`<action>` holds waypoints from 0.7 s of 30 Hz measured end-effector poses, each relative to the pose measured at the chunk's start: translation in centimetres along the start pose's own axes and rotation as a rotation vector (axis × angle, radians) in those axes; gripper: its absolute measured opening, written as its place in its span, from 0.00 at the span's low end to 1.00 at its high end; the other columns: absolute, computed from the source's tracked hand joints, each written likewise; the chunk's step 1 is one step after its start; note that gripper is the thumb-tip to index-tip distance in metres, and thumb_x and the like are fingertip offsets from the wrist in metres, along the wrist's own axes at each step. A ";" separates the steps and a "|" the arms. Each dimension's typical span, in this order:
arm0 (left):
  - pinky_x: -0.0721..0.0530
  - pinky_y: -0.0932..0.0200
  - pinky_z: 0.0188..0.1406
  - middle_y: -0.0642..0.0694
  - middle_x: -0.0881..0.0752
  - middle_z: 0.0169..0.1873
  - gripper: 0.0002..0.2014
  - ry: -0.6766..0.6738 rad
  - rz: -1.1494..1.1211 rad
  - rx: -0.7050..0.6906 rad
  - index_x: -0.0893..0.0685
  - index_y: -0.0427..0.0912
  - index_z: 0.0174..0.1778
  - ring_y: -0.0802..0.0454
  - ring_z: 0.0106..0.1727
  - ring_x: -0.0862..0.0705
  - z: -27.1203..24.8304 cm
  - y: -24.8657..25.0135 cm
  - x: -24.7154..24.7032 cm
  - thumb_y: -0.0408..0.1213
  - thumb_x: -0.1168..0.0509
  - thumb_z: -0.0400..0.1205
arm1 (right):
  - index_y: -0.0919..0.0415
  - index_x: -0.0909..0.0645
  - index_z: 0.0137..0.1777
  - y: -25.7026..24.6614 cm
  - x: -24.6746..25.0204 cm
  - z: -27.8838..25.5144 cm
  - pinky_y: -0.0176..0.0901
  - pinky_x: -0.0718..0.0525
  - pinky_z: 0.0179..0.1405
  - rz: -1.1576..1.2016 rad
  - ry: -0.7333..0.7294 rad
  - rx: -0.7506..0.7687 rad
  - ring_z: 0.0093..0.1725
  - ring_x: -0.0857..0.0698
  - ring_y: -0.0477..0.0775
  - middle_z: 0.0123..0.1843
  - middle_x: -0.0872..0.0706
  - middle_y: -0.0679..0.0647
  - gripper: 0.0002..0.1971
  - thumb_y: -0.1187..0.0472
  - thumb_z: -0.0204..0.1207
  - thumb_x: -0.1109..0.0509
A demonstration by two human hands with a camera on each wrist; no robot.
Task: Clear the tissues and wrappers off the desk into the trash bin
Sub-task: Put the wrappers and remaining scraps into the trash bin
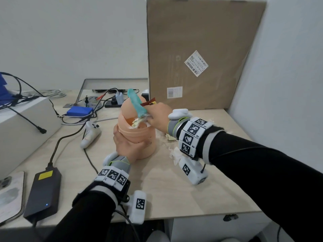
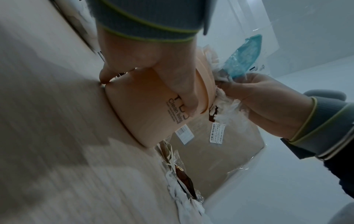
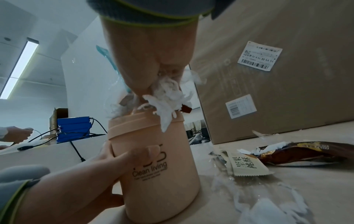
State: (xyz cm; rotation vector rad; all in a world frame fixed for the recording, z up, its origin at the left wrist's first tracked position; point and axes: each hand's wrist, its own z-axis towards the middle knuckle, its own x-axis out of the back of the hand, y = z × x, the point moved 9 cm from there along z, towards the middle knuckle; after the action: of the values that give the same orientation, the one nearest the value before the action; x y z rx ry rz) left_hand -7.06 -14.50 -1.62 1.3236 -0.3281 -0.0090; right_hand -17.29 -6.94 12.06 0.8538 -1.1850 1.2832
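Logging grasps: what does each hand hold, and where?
Left hand grips the peach plastic trash bin around its body. Right hand clutches a bunch of white tissue and wrappers at its middle.

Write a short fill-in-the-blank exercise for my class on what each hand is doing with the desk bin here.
The left hand grips the peach-coloured ____.
The right hand holds a bundle of tissue and wrappers over the bin's ____.
A brown snack wrapper lies on the ____.

Missing words: trash bin; opening; desk
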 end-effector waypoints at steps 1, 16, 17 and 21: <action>0.30 0.51 0.74 0.43 0.34 0.74 0.66 0.000 0.001 -0.003 0.49 0.50 0.81 0.45 0.73 0.31 0.0 -0.1 0.0 0.55 0.22 0.46 | 0.60 0.21 0.61 -0.1 -0.2 0.0 0.38 0.33 0.33 -0.019 -0.011 0.014 0.55 0.17 0.61 0.56 0.14 0.58 0.13 0.58 0.83 0.42; 0.34 0.58 0.69 0.42 0.36 0.76 0.66 -0.009 0.005 0.005 0.50 0.51 0.81 0.45 0.74 0.32 -0.1 -0.1 0.0 0.52 0.21 0.49 | 0.56 0.38 0.80 -0.7 -5.2 0.4 0.45 0.40 0.76 0.172 -0.442 -0.171 0.80 0.37 0.57 0.80 0.34 0.54 0.28 0.44 0.85 0.52; 0.34 0.59 0.69 0.42 0.36 0.76 0.66 -0.008 0.005 0.003 0.50 0.50 0.82 0.45 0.75 0.32 -0.2 -0.1 0.0 0.52 0.21 0.48 | 0.57 0.34 0.78 -0.7 -5.2 0.5 0.46 0.37 0.72 0.163 -0.440 -0.185 0.76 0.32 0.57 0.76 0.29 0.56 0.27 0.44 0.85 0.53; 0.34 0.57 0.70 0.42 0.35 0.75 0.68 -0.005 -0.002 -0.001 0.49 0.49 0.81 0.46 0.74 0.32 -0.2 0.1 0.0 0.54 0.20 0.46 | 0.59 0.20 0.44 -0.6 -4.5 1.7 0.41 0.32 0.45 0.088 -0.222 -0.167 0.49 0.19 0.60 0.41 0.21 0.54 0.14 0.52 0.83 0.42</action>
State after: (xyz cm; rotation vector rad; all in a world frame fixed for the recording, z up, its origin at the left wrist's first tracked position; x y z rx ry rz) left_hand -7.03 -14.32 -1.60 1.3227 -0.3313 -0.0141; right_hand -16.52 -9.79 8.17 0.8442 -1.4982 1.1615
